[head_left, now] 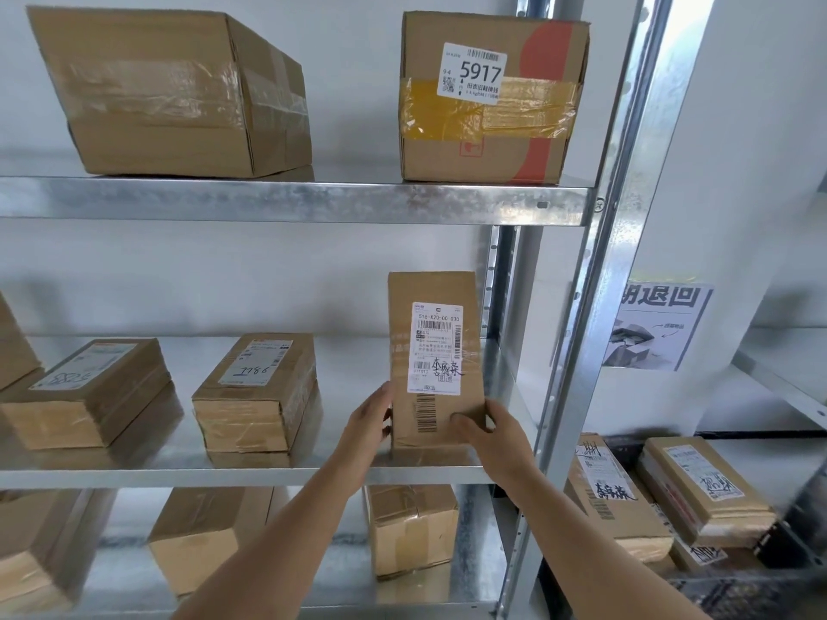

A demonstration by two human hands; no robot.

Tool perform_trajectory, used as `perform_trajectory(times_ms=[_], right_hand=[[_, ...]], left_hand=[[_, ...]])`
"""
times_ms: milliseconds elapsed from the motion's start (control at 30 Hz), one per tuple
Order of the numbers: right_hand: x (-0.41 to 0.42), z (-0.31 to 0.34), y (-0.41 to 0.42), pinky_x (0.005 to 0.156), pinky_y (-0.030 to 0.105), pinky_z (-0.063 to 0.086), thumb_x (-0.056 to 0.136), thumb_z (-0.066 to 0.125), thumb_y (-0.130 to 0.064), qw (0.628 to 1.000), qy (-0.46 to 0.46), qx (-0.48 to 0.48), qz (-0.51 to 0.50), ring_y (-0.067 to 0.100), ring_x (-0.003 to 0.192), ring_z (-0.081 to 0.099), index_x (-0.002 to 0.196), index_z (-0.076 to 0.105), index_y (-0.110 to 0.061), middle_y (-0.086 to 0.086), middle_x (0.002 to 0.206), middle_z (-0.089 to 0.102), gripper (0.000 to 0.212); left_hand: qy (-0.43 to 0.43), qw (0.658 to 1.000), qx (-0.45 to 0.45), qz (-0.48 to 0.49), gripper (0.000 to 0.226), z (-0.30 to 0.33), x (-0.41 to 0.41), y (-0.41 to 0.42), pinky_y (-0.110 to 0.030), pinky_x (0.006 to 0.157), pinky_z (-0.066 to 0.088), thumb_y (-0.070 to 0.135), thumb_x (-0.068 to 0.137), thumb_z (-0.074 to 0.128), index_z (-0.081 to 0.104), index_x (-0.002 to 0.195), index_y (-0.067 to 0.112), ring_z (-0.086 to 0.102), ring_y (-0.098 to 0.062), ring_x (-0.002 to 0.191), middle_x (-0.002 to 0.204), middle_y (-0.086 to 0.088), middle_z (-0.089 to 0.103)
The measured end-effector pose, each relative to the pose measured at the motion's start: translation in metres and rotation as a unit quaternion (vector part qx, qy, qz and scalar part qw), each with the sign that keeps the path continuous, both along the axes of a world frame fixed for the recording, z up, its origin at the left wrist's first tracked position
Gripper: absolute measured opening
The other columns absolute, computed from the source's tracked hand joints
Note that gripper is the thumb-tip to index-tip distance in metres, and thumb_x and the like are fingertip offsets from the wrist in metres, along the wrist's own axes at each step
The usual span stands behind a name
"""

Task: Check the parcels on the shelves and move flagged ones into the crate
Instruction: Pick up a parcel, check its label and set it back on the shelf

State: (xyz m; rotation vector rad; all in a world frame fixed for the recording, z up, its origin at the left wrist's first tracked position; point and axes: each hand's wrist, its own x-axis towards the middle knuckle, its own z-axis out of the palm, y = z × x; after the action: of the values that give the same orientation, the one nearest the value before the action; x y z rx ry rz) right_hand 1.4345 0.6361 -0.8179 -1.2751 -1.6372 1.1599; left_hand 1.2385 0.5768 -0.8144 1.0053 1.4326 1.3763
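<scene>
A narrow cardboard parcel stands on end at the right of the middle metal shelf, its white label with handwriting facing me. My left hand holds its lower left edge. My right hand grips its lower right corner, thumb across the front. A dark crate low at the right holds several labelled parcels.
Two flat parcels lie left on the middle shelf. The top shelf carries a plain box and a box labelled 5917. More boxes sit on the lower shelf. A steel upright separates shelf from crate; a poster hangs right.
</scene>
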Motion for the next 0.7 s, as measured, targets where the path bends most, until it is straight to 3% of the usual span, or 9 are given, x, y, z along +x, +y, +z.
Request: perform_trajectory(times_ms=[33,167,367,700], right_hand=[[0.000,-0.002,0.000,0.069,0.017,0.048,0.095,0.070,-0.030,1.000,-0.005,0.006,-0.004,-0.002,0.094,0.065,0.125,0.061,-0.026,-0.019,0.107,0.070,0.032],[-0.002,-0.004,-0.002,0.073,0.022,0.048,0.096,0.068,-0.034,1.000,-0.017,0.022,-0.007,0.001,0.097,0.065,0.127,0.061,-0.031,-0.020,0.110,0.070,0.033],[-0.003,-0.006,0.001,0.085,0.030,0.051,0.095,0.069,-0.037,1.000,-0.017,0.022,-0.015,0.011,0.106,0.066,0.132,0.060,-0.031,-0.019,0.113,0.069,0.039],[-0.004,-0.007,0.003,0.087,0.028,0.050,0.096,0.070,-0.036,1.000,-0.006,0.021,-0.015,0.010,0.105,0.065,0.138,0.058,-0.027,-0.018,0.117,0.068,0.045]], left_hand=[[0.023,0.999,0.006,-0.025,0.043,-0.001,0.001,0.000,-0.044,0.116,0.044,0.070,0.096,0.052,0.059,0.135,0.052,0.060,-0.015,0.131,0.132,0.017,0.070],[0.070,0.995,0.045,-0.046,0.043,-0.008,0.001,0.001,-0.043,0.119,0.043,0.035,0.104,0.060,0.049,0.142,0.051,0.061,-0.007,0.130,0.137,0.021,0.066],[0.083,0.995,0.041,-0.048,0.046,-0.011,-0.003,0.002,-0.041,0.119,0.043,0.036,0.104,0.060,0.047,0.147,0.049,0.060,-0.007,0.130,0.138,0.021,0.065],[0.085,0.995,0.041,-0.040,0.048,-0.013,-0.004,0.005,-0.030,0.114,0.045,0.034,0.105,0.059,0.047,0.151,0.040,0.061,-0.002,0.126,0.136,0.021,0.065]])
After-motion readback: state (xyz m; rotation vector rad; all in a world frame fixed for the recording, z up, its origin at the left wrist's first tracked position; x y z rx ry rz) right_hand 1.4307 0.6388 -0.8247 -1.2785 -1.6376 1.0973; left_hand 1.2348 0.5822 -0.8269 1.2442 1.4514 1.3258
